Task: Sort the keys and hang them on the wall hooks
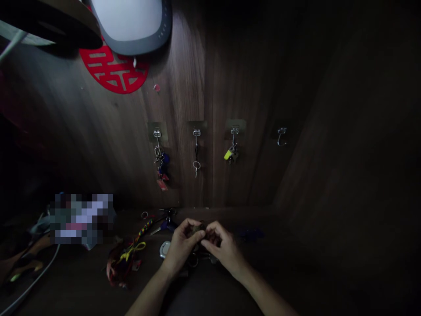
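Note:
My left hand and my right hand meet over the dark shelf, fingertips pinched together. Between them is a small bunch of keys, mostly covered by the fingers and dim. Just below the hands more keys and a ring show; I cannot tell whether they belong to the same bunch. A round silver-rimmed fob lies beside my left wrist. Behind it rests a blue-headed key near a multicoloured braided cord.
Hooks on the wooden wall carry a key bunch with red tags, a single ring and keys with a yellow tag. A bare hook is at right. Left are tangled cords and a white cable; a lamp hangs above.

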Tool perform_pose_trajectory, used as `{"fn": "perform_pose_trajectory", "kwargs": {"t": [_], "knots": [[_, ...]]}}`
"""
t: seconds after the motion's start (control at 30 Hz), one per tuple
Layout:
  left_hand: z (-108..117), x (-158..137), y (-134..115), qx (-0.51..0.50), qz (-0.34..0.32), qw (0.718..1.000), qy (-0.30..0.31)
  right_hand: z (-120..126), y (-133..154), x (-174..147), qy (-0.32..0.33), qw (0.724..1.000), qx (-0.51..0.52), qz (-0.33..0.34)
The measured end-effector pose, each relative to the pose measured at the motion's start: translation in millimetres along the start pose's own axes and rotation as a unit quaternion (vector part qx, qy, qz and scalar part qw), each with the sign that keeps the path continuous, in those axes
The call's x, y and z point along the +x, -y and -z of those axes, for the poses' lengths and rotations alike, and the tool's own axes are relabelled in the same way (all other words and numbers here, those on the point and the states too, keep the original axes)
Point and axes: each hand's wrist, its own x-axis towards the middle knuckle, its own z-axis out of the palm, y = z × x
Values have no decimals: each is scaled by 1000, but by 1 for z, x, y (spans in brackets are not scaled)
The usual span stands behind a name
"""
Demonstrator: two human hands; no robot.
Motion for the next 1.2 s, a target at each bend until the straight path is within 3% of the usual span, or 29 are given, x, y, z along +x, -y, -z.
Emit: {"fn": "perform_pose_trajectory", "kwargs": {"t": [0.17,0.43,0.73,1.03,1.2], "knots": [[0,-2,0,10,1,1000,-5,3,-2,1,-37,997,-49,41],[1,-3,-2,16,20,999,21,10,-5,4,-112,994,3,16],[2,-4,-5,-23,35,998,43,11,-7,5,-116,990,-74,38],[1,-4,-3,-27,42,997,51,12,1,3,-84,979,-116,142],[-1,-5,-2,-21,36,995,94,14,-3,4,-85,974,-123,168]]}}
